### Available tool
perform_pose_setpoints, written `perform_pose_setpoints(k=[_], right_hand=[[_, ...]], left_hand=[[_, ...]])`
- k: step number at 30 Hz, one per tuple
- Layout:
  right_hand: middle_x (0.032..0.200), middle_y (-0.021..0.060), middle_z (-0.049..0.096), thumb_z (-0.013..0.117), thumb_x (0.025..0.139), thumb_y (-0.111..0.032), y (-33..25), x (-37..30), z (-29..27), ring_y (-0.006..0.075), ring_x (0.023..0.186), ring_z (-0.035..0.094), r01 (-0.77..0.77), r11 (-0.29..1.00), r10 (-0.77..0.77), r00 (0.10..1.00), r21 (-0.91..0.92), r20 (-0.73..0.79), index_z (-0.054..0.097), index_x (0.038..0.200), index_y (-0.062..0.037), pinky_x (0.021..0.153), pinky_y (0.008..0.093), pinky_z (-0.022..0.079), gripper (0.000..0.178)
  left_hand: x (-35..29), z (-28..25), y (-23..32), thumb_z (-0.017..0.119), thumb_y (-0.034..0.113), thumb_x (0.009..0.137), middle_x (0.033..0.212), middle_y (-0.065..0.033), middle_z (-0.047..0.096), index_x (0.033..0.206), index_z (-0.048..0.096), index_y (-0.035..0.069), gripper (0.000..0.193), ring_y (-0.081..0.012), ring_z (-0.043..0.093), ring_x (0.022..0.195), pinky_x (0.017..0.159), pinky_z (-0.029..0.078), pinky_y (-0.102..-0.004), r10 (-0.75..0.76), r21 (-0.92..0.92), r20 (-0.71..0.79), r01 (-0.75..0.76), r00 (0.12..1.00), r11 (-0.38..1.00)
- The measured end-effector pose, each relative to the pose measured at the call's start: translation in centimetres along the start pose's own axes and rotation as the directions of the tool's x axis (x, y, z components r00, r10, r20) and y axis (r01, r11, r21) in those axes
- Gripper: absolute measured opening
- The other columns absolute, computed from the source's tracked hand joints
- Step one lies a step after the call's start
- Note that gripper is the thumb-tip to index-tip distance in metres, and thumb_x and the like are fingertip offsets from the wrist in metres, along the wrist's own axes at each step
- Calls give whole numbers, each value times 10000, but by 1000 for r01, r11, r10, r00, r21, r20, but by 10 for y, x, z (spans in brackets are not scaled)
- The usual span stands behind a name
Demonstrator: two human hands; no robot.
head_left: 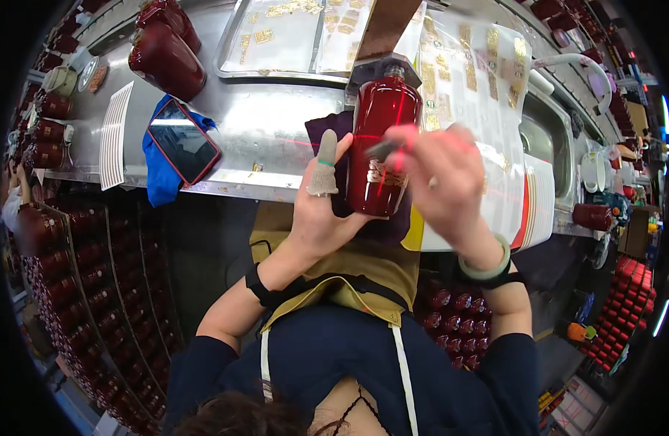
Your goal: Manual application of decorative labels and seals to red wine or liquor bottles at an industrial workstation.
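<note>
Left hand [316, 211], fingers spread, steadies the red bottle [374, 123] at its lower left, on dark cloth [319, 128] at the bench's near edge! Right hand [447, 178], blurred, pinches a small dark tool [379, 151] over its front; beyond, a metal tray [241, 43] holds gold pieces [264, 36].

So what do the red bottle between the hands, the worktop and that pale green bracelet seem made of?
Red bottle: probably glass, glossy and deep red, with sharp bright highlights. Worktop: likely bare metal, perhaps stainless steel, given its grey sheen and smeared reflections. Bracelet: perhaps stone or plastic; it looks smooth, but I can't tell which.
</note>
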State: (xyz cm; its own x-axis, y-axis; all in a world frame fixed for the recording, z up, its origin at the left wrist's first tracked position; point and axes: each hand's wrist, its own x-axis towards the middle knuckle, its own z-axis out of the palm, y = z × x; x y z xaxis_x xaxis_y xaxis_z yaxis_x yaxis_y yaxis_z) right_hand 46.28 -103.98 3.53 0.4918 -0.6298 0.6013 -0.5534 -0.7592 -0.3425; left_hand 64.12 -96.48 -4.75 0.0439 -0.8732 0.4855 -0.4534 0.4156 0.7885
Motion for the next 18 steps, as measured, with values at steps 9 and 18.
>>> perform_pose_setpoints(k=[9,18], right_hand=[[945,-12,745,782,793,-83,0,-25,2,187,772,613,78,997,-78,995,-14,-68,807,1041,-146,743,343,464,257],[927,5,745,756,785,-40,2,-31,3,198,748,588,20,995,-40,978,-100,-202,804,1019,-141,686,349,447,259]], left_hand=[[1,-13,-14,902,121,760,1594,-240,502,1624,336,-33,1044,-409,552,1380,1137,454,-447,-78,27,165,74,983,997],[3,-8,-7,931,93,717,1542,-207,552,1639,312,-27,1117,-363,565,1382,1143,456,-420,-23,20,97,21,995,1000]])
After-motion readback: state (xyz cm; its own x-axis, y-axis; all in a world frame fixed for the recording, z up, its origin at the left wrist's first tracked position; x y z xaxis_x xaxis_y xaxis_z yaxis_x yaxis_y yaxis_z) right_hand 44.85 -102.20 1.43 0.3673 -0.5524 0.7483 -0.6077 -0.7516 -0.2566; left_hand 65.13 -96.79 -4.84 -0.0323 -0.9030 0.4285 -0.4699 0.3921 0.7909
